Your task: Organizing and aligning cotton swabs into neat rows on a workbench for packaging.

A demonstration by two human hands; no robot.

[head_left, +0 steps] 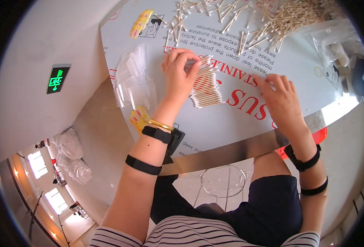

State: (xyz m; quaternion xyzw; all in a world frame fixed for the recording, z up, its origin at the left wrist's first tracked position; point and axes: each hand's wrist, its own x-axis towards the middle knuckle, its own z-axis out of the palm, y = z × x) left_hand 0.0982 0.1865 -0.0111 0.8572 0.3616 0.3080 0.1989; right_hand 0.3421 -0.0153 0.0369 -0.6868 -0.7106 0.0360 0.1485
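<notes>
White-tipped cotton swabs (206, 91) lie side by side in a neat row on the film-covered table (215, 133). My left hand (181, 73) is at the row's far end, thumb and forefinger pinched on a cotton swab (205, 60) that slants beside the others. To the right, apart from the row, my right hand (284, 99) is held over the table with its fingers curled and closed. A small whitish bit shows at its fingertips, too unclear to name. Both wrists carry black straps.
A large heap of cotton swabs (303, 18) covers the far right, with loose swabs (231, 12) scattered leftward. Clear plastic bags (136, 76) lie left of my left hand. Yellow labels (141, 24) sit farther off. A crumpled clear bag (330, 36) rests at the right edge.
</notes>
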